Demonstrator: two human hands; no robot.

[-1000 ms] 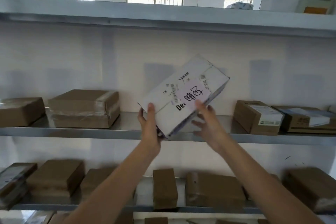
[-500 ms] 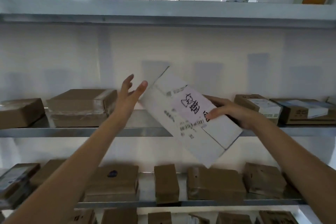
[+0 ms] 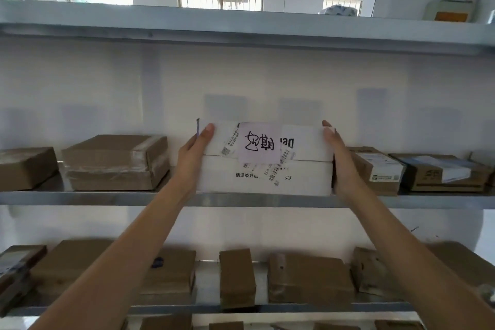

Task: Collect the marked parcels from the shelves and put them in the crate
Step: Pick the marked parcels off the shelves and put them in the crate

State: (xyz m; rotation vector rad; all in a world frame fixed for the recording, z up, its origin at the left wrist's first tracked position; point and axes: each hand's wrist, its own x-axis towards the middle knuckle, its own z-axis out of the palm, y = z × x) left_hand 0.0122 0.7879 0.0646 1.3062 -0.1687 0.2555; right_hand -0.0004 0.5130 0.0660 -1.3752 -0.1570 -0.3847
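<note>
A white parcel (image 3: 267, 179) stands level on the middle shelf (image 3: 80, 197), its front face towards me. A pale label with black handwritten marks (image 3: 259, 142) is stuck on its upper front, among barcode stickers. My left hand (image 3: 192, 158) grips the parcel's left end, thumb on the front top corner. My right hand (image 3: 340, 161) grips its right end, fingertips at the top corner. No crate is in view.
Brown boxes (image 3: 115, 161) stand left of the parcel on the same shelf, and labelled boxes (image 3: 375, 169) sit close on its right. The lower shelf holds several brown parcels (image 3: 237, 276). An upper shelf (image 3: 241, 24) runs overhead.
The white parcel was tilted and turning in the air between my hands. Now it sits level on the middle shelf, and my left hand, which had let go, holds its left end again.
</note>
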